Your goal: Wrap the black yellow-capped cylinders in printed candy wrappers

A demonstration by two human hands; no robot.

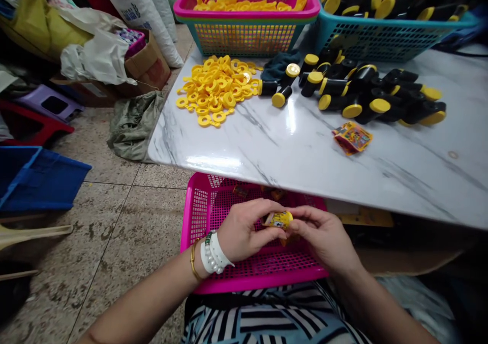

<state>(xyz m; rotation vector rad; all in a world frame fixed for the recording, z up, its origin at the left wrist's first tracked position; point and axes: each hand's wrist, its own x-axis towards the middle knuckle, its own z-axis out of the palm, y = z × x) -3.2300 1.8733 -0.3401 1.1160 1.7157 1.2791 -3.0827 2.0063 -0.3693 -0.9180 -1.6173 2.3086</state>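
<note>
Above the pink basket [253, 285], both hands are closed around a small yellow printed tube [280, 219]. My left hand [244, 227] grips its printed side between thumb and fingers. At the tube's plain yellow end, my right hand [320, 232] pinches with thumb and fingertips. Parts of the tube are hidden behind the fingers. A few small printed pieces [240, 190] lie in the basket below, partly in shadow. On the marbled table [229, 146] ahead sits an orange printed wrapper [353, 137], apart from both hands.
Yellow rings with tabs [219, 87] are heaped at the table's left. Black tubes with yellow caps [366, 92] lie at the right. Behind stand a pink-and-green basket [244, 36] of yellow parts and a blue basket [373, 36] of black tubes. The table edge overhangs the pink basket.
</note>
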